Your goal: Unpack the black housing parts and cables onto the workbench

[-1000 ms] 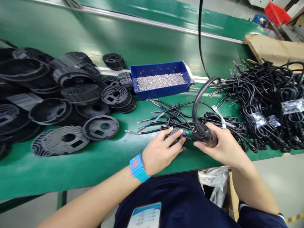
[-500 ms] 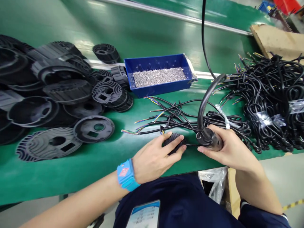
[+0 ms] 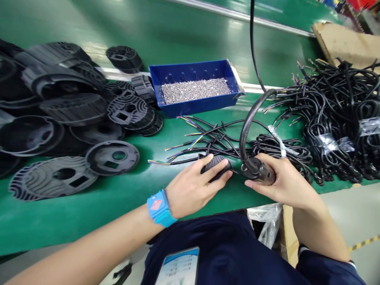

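Note:
My left hand [image 3: 190, 184] is closed round a small black ribbed plastic housing [image 3: 219, 165] low over the green bench, fingers across its top. A thin black cord runs from the housing towards the right. Gripped in my right hand [image 3: 289, 180] is a black electric screwdriver [image 3: 264, 173], with its thick cable [image 3: 247, 126] curving up from the end facing me. The screwdriver's tip is hidden beneath its body. Just beyond both hands lie black cables [image 3: 204, 140] with stripped, coloured wire ends.
A blue bin [image 3: 190, 107] of small metal screws stands behind the cables. On the left is a heap of black round housings [image 3: 74, 109] and covers [image 3: 112, 157]. Bundled black cables [image 3: 329, 114] lie at right, with a cardboard piece [image 3: 344, 43] behind. The bench's front edge is near my body.
The view has shifted slightly, moving the bench things left and up in the picture. Both hands keep their holds; the coloured wires by the housing no longer show clearly.

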`<state>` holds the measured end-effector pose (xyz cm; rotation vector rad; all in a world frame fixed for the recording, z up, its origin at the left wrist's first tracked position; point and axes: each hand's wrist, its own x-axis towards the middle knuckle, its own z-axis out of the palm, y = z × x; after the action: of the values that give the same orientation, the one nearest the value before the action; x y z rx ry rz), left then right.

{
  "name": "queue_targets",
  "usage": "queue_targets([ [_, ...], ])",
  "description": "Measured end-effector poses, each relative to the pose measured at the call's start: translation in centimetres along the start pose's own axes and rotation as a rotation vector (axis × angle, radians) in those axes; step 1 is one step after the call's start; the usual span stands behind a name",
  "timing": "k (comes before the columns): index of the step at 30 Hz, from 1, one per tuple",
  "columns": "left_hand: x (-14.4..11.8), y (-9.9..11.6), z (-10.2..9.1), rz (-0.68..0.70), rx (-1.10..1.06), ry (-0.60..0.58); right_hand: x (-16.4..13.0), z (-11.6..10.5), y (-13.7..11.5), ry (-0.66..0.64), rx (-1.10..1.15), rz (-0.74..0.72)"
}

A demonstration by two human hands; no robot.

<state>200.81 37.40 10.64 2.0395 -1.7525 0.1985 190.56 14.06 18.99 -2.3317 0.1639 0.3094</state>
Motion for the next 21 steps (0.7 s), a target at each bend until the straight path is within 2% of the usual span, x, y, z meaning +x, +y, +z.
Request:
queue_targets([
  [4, 0.7, -0.7, 0.0, 0.021, -0.007, 0.0, 0.0, 0.2, 0.0, 0.023, -0.014, -0.011],
  [7, 0.2, -0.9, -0.2, 0.054, -0.016, 0.01, -0.3, 0.3, 0.0, 0.056, 0.009, -0.008],
  [11, -0.9, -0.1, -0.6, 0.06, -0.04, -0.048, -1.1, 0.7, -0.3, 0.122, 0.103, 0.007],
  [15, -1.1, 0.6, -0.7, 0.039, 0.015, -0.126, -1.4, 1.1, -0.6, 0.192, 0.105, 0.004],
  [21, -0.3, 0.2, -1.2, 0.008, -0.022, -0.168, -1.0, 1.2, -0.7, 0.126, 0.123, 0.053],
])
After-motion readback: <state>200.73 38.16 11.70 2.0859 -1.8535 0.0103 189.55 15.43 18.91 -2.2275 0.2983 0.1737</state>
